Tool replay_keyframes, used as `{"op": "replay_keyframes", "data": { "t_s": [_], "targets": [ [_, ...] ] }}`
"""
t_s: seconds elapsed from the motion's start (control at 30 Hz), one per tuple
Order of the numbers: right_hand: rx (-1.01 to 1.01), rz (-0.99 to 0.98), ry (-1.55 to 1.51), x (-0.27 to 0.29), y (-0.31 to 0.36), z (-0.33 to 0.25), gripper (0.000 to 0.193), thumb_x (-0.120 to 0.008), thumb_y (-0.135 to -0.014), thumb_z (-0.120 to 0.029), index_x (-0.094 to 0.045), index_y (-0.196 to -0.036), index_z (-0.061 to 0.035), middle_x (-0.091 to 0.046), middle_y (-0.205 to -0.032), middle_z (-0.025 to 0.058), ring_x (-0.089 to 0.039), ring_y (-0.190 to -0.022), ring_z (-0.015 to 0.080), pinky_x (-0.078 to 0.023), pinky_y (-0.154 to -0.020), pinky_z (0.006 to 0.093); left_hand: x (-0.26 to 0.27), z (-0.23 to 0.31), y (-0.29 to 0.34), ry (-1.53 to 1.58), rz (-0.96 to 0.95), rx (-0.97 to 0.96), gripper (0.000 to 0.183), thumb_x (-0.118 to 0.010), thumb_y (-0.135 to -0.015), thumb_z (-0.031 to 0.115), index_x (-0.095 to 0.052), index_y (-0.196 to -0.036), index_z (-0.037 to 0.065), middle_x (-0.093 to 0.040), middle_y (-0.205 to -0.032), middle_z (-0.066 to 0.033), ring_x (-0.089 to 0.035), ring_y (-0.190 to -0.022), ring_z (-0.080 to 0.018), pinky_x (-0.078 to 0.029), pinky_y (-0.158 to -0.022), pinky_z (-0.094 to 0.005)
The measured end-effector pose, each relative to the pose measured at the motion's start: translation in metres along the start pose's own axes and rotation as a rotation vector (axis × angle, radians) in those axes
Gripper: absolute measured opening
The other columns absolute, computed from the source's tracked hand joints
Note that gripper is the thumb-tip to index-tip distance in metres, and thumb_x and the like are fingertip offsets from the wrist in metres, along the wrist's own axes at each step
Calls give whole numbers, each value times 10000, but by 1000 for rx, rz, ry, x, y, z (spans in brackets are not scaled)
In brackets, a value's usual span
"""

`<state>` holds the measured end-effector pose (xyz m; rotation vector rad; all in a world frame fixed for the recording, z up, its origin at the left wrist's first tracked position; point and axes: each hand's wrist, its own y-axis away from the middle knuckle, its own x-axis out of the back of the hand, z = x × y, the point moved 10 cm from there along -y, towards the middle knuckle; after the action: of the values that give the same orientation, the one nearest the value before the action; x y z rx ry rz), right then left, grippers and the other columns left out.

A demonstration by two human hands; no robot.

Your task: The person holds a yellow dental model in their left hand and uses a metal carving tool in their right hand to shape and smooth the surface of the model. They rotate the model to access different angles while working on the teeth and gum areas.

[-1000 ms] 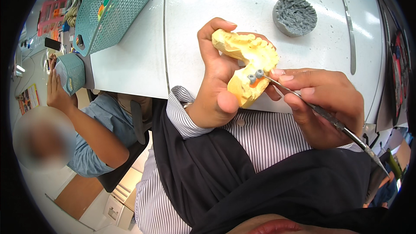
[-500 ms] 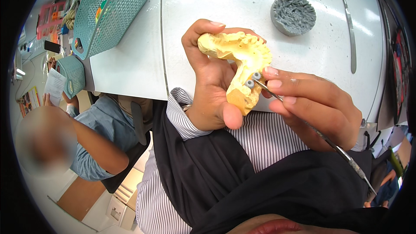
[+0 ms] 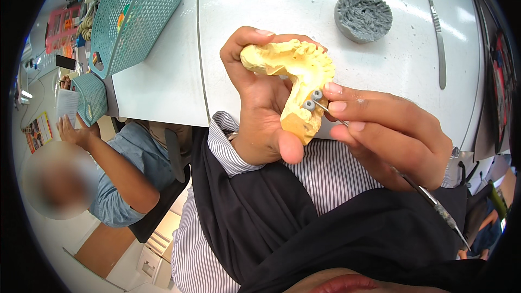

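A yellow plaster dental model (image 3: 296, 70), horseshoe-shaped with teeth along its rim, is gripped in my left hand (image 3: 255, 108). My left thumb presses its near end and the fingers wrap behind it. Two small grey ring-topped pieces (image 3: 309, 104) sit side by side on the model's right arm. Between the fingers of my right hand (image 3: 401, 130) is a thin metal dental carving tool (image 3: 434, 203) with a knurled handle. Its fine tip touches or nearly touches the grey pieces; I cannot tell which.
On the white table (image 3: 157, 87) beyond my hands lie a round grey wax block (image 3: 363, 15) and a scalpel (image 3: 438, 38). A green mesh basket (image 3: 135, 21) stands at the far left, a smaller basket (image 3: 92, 97) beside it. A seated person (image 3: 125, 168) holding paper is on the left.
The model and both my hands have shifted slightly left in the picture. The tool's tip stays by the grey pieces. The person on the left has moved their hands and paper a little.
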<state>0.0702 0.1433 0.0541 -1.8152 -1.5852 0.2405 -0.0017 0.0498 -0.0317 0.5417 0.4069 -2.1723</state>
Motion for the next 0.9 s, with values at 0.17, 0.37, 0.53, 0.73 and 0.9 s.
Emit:
{"op": "replay_keyframes", "data": {
  "t_s": [0.17,0.37,0.53,0.73,0.9],
  "targets": [
    [15,-3,1,-2,2,3,246,-679,-716,52,-510,-894,40,-611,-888,219,-649,-839,327,-562,-738,372,2,-3,-1,-4,-3,-9,1076,-763,-489,514,-108,-1266,160,-428,-1159,-155,-507,-1049,-220,-484,-850,-316],
    [7,-29,-16,-2,2,4,250,-674,-723,48,-507,-908,37,-609,-899,217,-646,-851,327,-558,-751,378,2,0,-1,-30,0,-25,1104,-774,-467,509,-101,-1265,151,-425,-1161,-142,-502,-1054,-213,-479,-860,-314],
    [-22,-40,-17,-2,2,3,241,-664,-735,46,-509,-919,30,-608,-911,210,-639,-877,332,-553,-767,379,3,1,0,-35,17,-22,1127,-783,-448,504,-95,-1265,144,-424,-1163,-131,-498,-1059,-207,-475,-869,-312],
    [-141,-46,-86,0,2,12,242,-649,-745,60,-491,-922,9,-603,-915,192,-633,-899,328,-557,-767,364,3,-4,1,-8,134,58,1142,-786,-436,506,-90,-1266,144,-426,-1160,-122,-503,-1051,-205,-475,-876,-317],
    [-165,-77,-102,0,-1,12,267,-640,-749,75,-474,-940,-6,-598,-911,179,-633,-904,318,-561,-763,354,0,-2,-1,-23,-5,-24,1129,-780,-447,514,-94,-1265,149,-433,-1154,-120,-510,-1041,-207,-477,-882,-327]
  ]
}}
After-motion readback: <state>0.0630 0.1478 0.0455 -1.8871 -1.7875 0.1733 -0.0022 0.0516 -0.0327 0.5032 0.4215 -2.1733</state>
